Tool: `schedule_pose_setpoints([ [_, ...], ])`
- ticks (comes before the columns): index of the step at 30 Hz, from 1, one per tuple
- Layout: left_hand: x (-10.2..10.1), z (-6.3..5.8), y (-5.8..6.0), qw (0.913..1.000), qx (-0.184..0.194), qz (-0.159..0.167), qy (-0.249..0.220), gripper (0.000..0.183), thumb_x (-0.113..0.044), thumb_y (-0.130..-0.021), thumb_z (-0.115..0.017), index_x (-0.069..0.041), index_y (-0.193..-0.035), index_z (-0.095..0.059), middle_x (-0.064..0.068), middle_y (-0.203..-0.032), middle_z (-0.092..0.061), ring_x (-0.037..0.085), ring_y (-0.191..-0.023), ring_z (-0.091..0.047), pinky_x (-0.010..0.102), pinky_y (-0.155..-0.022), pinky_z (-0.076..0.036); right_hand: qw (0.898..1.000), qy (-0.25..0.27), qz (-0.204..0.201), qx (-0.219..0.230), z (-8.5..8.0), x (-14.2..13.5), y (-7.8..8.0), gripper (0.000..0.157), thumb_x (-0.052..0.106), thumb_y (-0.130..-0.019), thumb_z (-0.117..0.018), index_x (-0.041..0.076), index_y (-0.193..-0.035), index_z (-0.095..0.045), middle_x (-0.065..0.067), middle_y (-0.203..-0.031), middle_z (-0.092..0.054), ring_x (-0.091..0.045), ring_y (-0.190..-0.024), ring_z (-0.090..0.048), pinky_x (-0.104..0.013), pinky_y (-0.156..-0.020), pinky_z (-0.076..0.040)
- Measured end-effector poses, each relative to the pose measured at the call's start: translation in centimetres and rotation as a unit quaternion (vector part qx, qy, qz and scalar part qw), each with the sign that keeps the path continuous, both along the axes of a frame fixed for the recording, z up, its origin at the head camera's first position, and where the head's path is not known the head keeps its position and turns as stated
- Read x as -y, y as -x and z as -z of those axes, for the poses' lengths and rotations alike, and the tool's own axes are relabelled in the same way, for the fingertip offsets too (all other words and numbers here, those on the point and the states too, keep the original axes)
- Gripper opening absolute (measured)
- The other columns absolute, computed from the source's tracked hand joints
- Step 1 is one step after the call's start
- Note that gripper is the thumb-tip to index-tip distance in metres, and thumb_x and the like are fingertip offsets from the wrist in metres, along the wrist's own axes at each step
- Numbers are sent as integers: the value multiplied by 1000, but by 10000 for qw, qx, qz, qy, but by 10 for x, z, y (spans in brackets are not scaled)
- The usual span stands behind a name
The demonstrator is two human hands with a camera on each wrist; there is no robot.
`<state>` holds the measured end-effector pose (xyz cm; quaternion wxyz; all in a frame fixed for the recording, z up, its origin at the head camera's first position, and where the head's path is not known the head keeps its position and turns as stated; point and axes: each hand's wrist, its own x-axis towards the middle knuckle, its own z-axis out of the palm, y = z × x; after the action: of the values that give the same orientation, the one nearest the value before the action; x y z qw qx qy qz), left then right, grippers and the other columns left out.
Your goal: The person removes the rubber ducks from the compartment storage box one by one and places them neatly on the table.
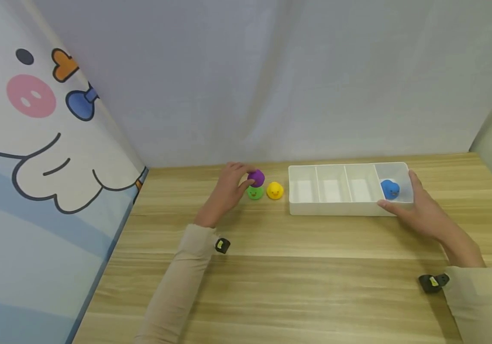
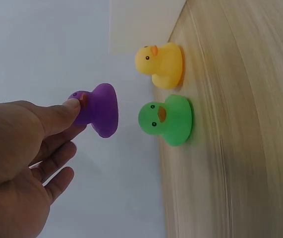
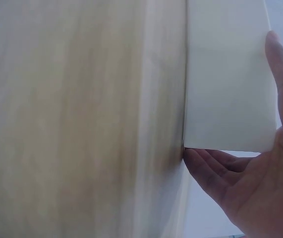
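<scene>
Between thumb and forefinger, my left hand (image 1: 226, 188) pinches a purple rubber duck (image 2: 104, 111) by its head, raised above the table. Below it sits a green rubber duck (image 2: 177, 121), upright on the wood. A yellow rubber duck (image 1: 275, 191) stands beside the green one, toward the box. My right hand (image 1: 428, 215) grips the right end of a white divided box (image 1: 336, 209). In the head view its thumb lies at the front rim; the right wrist view shows fingers around the end wall. The rightmost compartment holds a blue rubber duck (image 1: 389, 188).
The box has a single row of compartments. Behind the wooden table (image 1: 289, 291) hangs a pale curtain (image 1: 211, 95), close to the table's back edge. A printed cartoon panel (image 1: 74, 172) borders the left side.
</scene>
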<state>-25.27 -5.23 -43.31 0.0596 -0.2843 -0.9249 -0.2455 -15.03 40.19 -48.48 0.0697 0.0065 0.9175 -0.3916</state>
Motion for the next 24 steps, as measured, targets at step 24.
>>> schedule_pose_setpoints([
  [24, 35, 15, 6, 9995, -189, -242, -120, 28, -8, -93, -70, 3, -119, -68, 20, -119, -72, 40, -121, -59, 56, -111, -40, 10000, 80, -24, 49, -3, 1, -3, 117, 49, -97, -65, 14, -158, 29, -42, -164, 4, -66, -147, -14, -81, -113, -18],
])
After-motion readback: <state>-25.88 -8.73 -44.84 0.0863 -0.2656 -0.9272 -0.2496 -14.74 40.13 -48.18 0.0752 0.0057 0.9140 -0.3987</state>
